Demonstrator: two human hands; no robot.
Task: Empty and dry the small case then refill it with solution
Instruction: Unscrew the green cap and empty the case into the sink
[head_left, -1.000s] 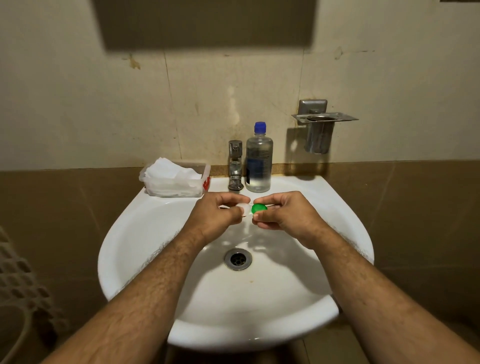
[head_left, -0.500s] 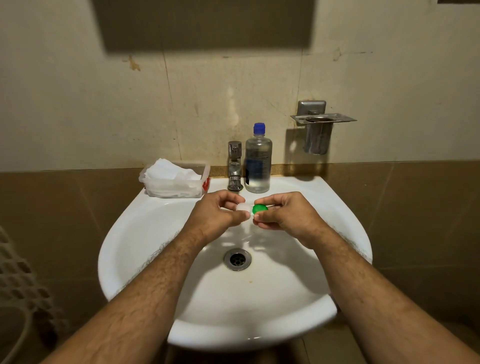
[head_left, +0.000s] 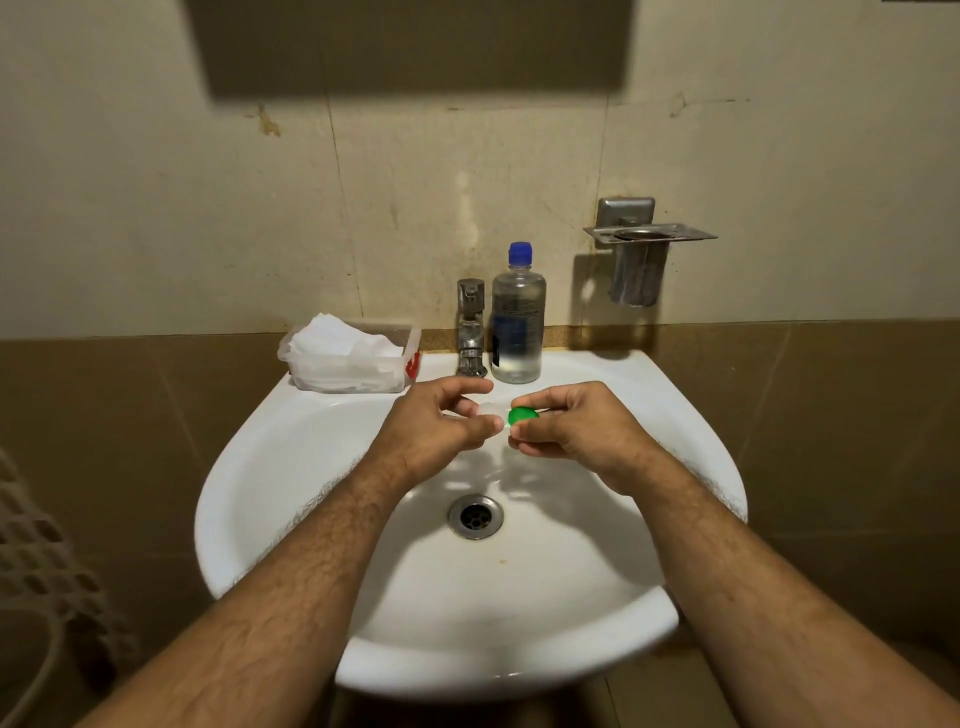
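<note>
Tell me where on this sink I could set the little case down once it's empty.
Free: the back ledge right of the bottle, and the sink's sloping side rims. Crowded: the back left, where the tissue tub, tap and bottle stand close. Both hands hold the case over the basin.

Left forearm: bare, enters from the lower left, angled up and toward the centre; wrist straight.
Left hand: back of hand facing the camera, index finger extended forward, thumb and remaining fingers curled in, tips pinched together at the hand's inner side.
Right forearm: bare, enters from the lower right, angled up and toward the centre, mirroring the left.
Right hand: knuckles up, fingers curled under, thumb and index finger closed in a pinch at the inner side.
Relation: the two pinches meet almost tip to tip, hands level with each other.
</note>
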